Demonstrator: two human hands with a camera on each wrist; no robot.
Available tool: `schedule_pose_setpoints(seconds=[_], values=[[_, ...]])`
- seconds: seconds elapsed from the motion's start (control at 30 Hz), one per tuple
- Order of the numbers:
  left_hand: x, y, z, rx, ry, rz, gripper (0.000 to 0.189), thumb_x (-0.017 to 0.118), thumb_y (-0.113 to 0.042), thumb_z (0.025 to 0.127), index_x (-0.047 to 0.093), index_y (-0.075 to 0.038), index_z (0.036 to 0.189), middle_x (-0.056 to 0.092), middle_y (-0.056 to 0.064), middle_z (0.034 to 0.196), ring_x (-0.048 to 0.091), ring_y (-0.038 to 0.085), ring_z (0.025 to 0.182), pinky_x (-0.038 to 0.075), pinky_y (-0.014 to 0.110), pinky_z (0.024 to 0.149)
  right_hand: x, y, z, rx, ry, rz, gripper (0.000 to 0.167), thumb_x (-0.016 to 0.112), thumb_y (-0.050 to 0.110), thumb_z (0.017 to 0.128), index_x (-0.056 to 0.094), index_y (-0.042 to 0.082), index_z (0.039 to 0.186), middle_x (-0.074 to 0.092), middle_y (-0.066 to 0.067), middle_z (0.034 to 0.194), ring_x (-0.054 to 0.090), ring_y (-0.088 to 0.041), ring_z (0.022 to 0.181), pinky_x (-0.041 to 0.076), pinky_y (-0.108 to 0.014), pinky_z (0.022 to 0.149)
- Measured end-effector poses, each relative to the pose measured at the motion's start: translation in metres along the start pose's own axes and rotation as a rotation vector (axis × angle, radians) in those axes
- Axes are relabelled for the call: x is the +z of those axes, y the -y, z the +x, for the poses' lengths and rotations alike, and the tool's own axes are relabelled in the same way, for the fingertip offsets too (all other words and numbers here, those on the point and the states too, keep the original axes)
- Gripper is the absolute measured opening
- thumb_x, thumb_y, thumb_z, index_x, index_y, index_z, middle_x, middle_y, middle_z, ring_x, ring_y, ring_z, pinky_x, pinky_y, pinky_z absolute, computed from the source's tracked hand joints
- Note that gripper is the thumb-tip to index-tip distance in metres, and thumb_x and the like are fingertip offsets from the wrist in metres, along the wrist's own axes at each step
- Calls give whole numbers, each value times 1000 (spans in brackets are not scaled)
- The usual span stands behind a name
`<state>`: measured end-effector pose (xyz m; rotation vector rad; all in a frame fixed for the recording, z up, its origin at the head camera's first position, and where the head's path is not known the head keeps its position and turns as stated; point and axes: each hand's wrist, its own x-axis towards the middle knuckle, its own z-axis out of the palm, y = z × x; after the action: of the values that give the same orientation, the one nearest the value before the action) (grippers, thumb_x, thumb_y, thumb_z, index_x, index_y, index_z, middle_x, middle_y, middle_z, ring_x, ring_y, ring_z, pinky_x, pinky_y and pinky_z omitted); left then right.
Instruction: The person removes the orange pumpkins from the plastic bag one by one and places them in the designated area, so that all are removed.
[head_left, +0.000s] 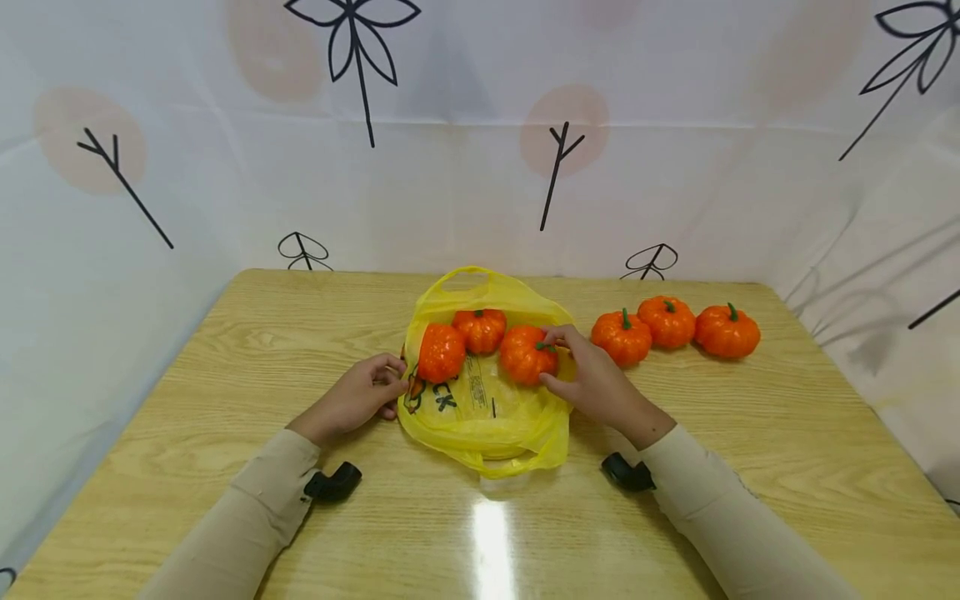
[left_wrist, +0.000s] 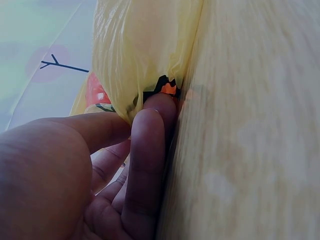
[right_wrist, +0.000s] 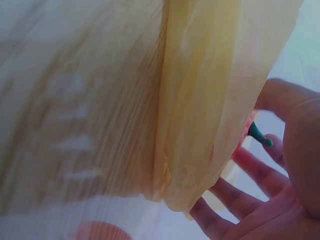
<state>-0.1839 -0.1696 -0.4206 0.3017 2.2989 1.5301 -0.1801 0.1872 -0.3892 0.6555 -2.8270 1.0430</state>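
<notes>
A yellow plastic bag (head_left: 517, 417) lies on the table with its mouth spread open. Inside are three orange toy pumpkins with green stems: one at the left (head_left: 441, 353), one at the back (head_left: 480, 331) and one at the right (head_left: 528, 356). My left hand (head_left: 366, 392) pinches the bag's left edge between thumb and fingers; the left wrist view shows the film (left_wrist: 150, 45) gathered at the fingertips. My right hand (head_left: 596, 379) holds the right pumpkin by its stem side, thumb and index finger around it. In the right wrist view the bag film hides most of that pumpkin.
Three more orange pumpkins stand in a row to the right of the bag: a near one (head_left: 621, 338), a middle one (head_left: 666, 322) and a far right one (head_left: 727, 332). The wooden table (head_left: 247, 350) ends at a patterned white cloth (head_left: 465, 192) behind.
</notes>
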Motion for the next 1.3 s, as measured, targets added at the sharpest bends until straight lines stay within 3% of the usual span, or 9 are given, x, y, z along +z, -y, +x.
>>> schedule_pose_setpoints(seconds=[0.2, 0.43, 0.73, 1.03, 1.3], values=[[0, 0, 0, -6, -2, -8, 26, 57, -15, 103, 51, -1, 123, 63, 11, 95, 58, 18, 72, 57, 29, 68, 1, 0, -1, -34, 8, -2, 53, 79, 20, 88, 46, 10, 127, 52, -8, 149, 54, -31, 132, 45, -50, 110], [2, -1, 1, -5, 2, -2, 26, 58, -16, 103, 51, -1, 123, 64, 12, 97, 59, 18, 73, 57, 30, 68, 0, 0, -4, -28, 19, 12, 50, 80, 21, 87, 47, 9, 122, 50, -7, 151, 54, -32, 133, 46, -48, 109], [1, 1, 1, 2, -9, 9, 26, 58, -14, 102, 51, -1, 123, 64, 14, 97, 58, 18, 72, 57, 29, 67, 2, 6, -3, -43, -24, -56, 61, 82, 26, 85, 52, 7, 134, 58, -11, 135, 59, -31, 122, 51, -49, 102], [2, 1, 5, -7, 14, 1, 23, 58, -16, 103, 52, -4, 121, 63, 11, 96, 57, 17, 72, 57, 29, 67, 3, 5, -5, -37, 0, -98, 55, 80, 29, 86, 57, 9, 132, 51, -9, 144, 52, -31, 132, 47, -49, 108], [1, 0, 3, -11, -4, 19, 25, 58, -15, 102, 52, -2, 122, 64, 13, 98, 59, 18, 72, 57, 29, 67, 4, 4, -4, -45, 10, -94, 54, 79, 31, 87, 56, 9, 131, 50, -9, 145, 53, -32, 131, 48, -49, 106]])
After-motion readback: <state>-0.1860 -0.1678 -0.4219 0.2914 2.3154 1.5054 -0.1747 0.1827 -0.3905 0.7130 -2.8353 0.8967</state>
